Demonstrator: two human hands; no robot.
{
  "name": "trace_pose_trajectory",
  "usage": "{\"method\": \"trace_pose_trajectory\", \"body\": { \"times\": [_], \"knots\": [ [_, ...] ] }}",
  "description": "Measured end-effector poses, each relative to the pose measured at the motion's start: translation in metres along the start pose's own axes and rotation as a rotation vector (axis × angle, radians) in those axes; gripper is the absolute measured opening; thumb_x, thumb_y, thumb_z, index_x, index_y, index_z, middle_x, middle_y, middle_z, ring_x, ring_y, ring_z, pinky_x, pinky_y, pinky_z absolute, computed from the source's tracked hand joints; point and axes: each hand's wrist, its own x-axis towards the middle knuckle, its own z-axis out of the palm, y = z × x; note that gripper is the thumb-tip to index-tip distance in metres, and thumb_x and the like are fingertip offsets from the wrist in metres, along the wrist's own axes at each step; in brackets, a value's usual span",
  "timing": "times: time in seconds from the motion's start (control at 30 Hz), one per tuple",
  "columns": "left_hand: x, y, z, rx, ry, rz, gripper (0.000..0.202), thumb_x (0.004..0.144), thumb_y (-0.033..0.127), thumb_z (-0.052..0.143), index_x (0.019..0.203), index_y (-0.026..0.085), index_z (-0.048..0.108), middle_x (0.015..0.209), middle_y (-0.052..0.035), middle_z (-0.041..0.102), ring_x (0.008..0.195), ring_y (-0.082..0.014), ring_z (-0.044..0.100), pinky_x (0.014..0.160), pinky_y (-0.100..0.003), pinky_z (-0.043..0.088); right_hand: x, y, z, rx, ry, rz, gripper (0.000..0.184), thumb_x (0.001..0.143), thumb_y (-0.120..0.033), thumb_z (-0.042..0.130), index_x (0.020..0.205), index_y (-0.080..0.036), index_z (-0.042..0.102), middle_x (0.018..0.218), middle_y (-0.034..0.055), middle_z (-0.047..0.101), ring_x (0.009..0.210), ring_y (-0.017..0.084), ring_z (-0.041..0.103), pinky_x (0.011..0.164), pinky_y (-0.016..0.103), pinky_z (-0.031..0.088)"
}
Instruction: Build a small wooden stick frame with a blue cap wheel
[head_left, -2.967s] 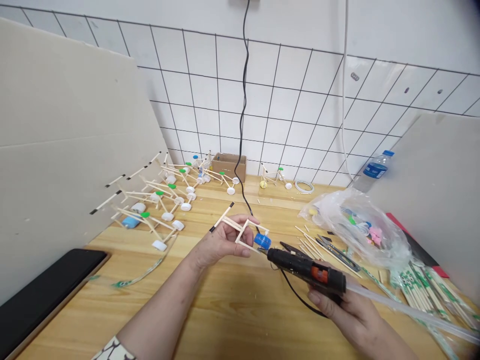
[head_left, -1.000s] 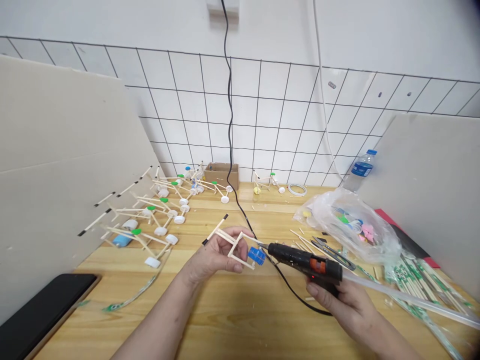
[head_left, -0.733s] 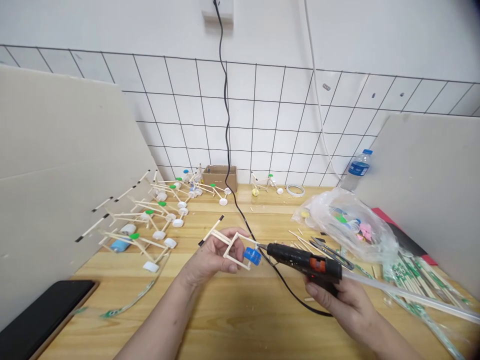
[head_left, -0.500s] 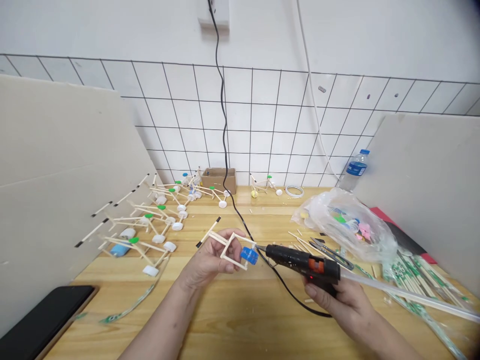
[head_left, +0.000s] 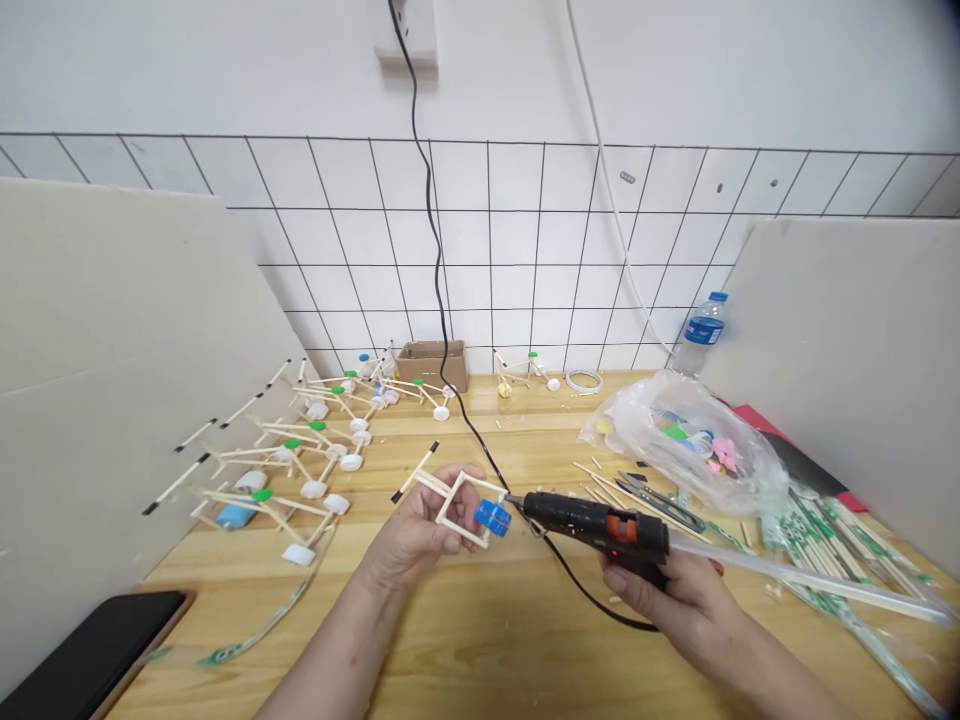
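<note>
My left hand [head_left: 420,535] is closed on a small frame of wooden sticks [head_left: 452,494] with a blue bottle cap [head_left: 492,518] fixed at its right end. One longer stick with a black tip pokes out up and to the left. My right hand [head_left: 679,600] grips a black hot glue gun [head_left: 600,523] with an orange trigger. Its nozzle points left and almost touches the frame just above the blue cap. A clear glue stick [head_left: 810,580] trails out of the gun's back to the right. The gun's black cord [head_left: 439,300] runs up the wall.
Several finished stick-and-cap models [head_left: 315,455] lie at the left by a leaning board [head_left: 112,350]. A plastic bag of caps [head_left: 690,445], scissors [head_left: 660,497] and packs of chopsticks [head_left: 832,560] lie at the right. A phone [head_left: 82,660], small cardboard box [head_left: 431,362] and water bottle [head_left: 701,330] stand around.
The view has tilted up, so everything sits lower in the picture. My left hand has turned the frame slightly, bringing the blue cap closer to the glue gun's nozzle. Both grips are unchanged.
</note>
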Motion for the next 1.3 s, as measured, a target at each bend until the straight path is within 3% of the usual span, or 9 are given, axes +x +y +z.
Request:
{"method": "trace_pose_trajectory", "body": {
  "times": [0.2, 0.4, 0.73, 1.0, 1.3],
  "knots": [
    [-0.001, -0.005, -0.005, -0.055, -0.009, 0.01, 0.058, 0.044, 0.018, 0.084, 0.098, 0.018, 0.063, 0.064, 0.0018, 0.062, 0.052, -0.0118, 0.058, 0.046, -0.02, 0.047, 0.0, -0.009, -0.002, 0.047, -0.028, 0.044, 0.029, 0.083, -0.042, 0.05, 0.088, -0.019, 0.066, 0.072, 0.0013, 0.062, 0.067, 0.017, 0.058, 0.061, 0.024, 0.049],
    [-0.002, -0.004, -0.004, -0.074, -0.032, 0.013, 0.06, 0.042, 0.02, 0.085, 0.098, 0.018, 0.062, 0.065, 0.0015, 0.063, 0.053, -0.0115, 0.058, 0.047, -0.019, 0.047, 0.0, 0.002, 0.001, 0.144, -0.031, 0.089, 0.03, 0.082, -0.043, 0.051, 0.081, -0.016, 0.062, 0.07, 0.0026, 0.056, 0.066, 0.017, 0.054, 0.059, 0.026, 0.045],
    [-0.003, -0.003, -0.007, -0.08, -0.032, 0.015, 0.058, 0.043, 0.017, 0.084, 0.098, 0.017, 0.064, 0.065, 0.0008, 0.062, 0.055, -0.0111, 0.057, 0.047, -0.019, 0.049, 0.01, 0.0, 0.0, 0.446, 0.008, 0.067, 0.022, 0.08, -0.041, 0.056, 0.083, -0.019, 0.059, 0.07, 0.0014, 0.052, 0.066, 0.015, 0.048, 0.056, 0.025, 0.038],
    [-0.003, 0.0, -0.008, -0.072, -0.006, 0.018, 0.058, 0.044, 0.019, 0.085, 0.098, 0.018, 0.064, 0.067, 0.0013, 0.062, 0.054, -0.0105, 0.058, 0.048, -0.019, 0.048, 0.014, 0.011, 0.002, 0.459, 0.017, 0.098, 0.024, 0.079, -0.041, 0.058, 0.085, -0.017, 0.061, 0.073, 0.0022, 0.052, 0.066, 0.014, 0.046, 0.058, 0.025, 0.036],
    [-0.001, 0.002, -0.003, -0.009, -0.025, 0.034, 0.055, 0.046, 0.02, 0.083, 0.097, 0.018, 0.063, 0.063, 0.0019, 0.06, 0.053, -0.0116, 0.057, 0.046, -0.019, 0.043, 0.015, 0.012, 0.004, 0.664, -0.026, 0.114, 0.025, 0.078, -0.04, 0.061, 0.088, -0.017, 0.061, 0.074, 0.0016, 0.053, 0.058, 0.009, 0.041, 0.051, 0.023, 0.03]
  ]
}}
